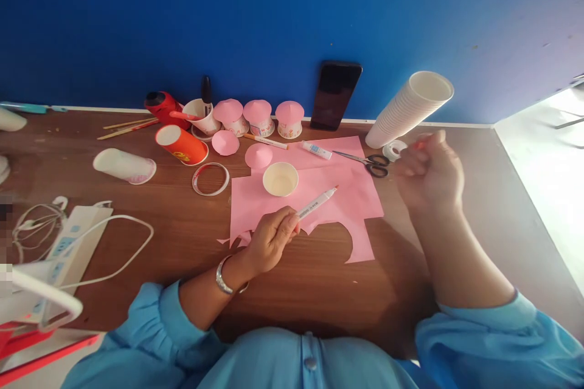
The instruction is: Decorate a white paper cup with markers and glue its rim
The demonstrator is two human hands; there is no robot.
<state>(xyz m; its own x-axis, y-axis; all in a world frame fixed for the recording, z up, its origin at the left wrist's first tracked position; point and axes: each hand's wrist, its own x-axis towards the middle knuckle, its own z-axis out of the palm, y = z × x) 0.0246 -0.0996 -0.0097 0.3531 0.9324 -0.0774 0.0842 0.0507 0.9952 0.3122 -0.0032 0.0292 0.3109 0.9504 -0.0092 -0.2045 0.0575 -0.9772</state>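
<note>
My left hand (274, 237) is closed around the lower end of a white marker (317, 202), its orange-brown tip pointing up and right over cut pink paper (337, 191). My right hand (431, 170) is raised at the right, fingers curled and slightly blurred; an orange patch shows at the fingertips, too unclear to name. Just beyond the marker, a short paper cup (280, 180) stands open side up on the paper. Near my right hand lie black-handled scissors (376, 165) and a roll of white tape (393, 150). A glue tube (316, 150) rests on the paper.
Several small cups with pink cone tops (289, 114) line the blue wall. A tall cup stack (410, 109) leans at the right, a phone (336, 96) at the back. Leftward are a red cup (182, 144), a tape ring (210, 179) and a power strip (75, 246) with cables.
</note>
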